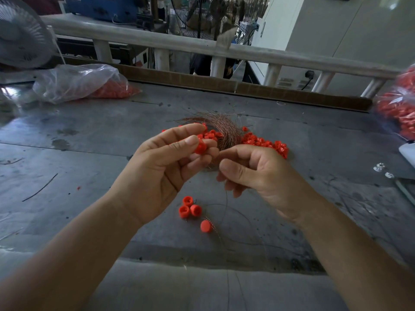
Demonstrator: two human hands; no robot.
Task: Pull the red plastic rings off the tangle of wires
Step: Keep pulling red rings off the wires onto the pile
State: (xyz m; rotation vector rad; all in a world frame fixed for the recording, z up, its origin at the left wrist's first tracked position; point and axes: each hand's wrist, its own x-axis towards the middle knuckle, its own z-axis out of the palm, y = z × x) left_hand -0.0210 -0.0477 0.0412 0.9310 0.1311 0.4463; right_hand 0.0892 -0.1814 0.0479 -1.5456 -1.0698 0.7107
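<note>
Far left: fan [20, 34], and a clear plastic bag [74, 81] with red pieces inside, lying on the grey tabletop [89, 153].

Left hand [166, 167] is raised over the tabletop centre, palm turned right and toward the camera, forearm coming in from the near left. Its thumb and fingers [190, 140] are clamped on one red ring [200, 146], thumb on top, the other fingers curled under it.

Just beyond the ring and the fingertips lies the tangle of wires [222, 129], a copper-coloured bundle flat on the tabletop. A heap of rings [265, 143] lies around it, mostly to its right, some at its left edge behind the left hand.

Near side, below the hands: three loose rings [189, 207] touching each other, and a fourth loose ring [206, 226] just nearer.

Right hand [258, 173] is level with the left, almost touching it, back of hand to the right, forearm from the near right. Forefinger and thumb are closed together on a thin wire [225, 205] that hangs down and loops over the near tabletop; the rest of the fingers are curled in.

Right: small white parts [379, 168] on the tabletop. Far right edge: second bag [397, 108] of red pieces, blurred.
</note>
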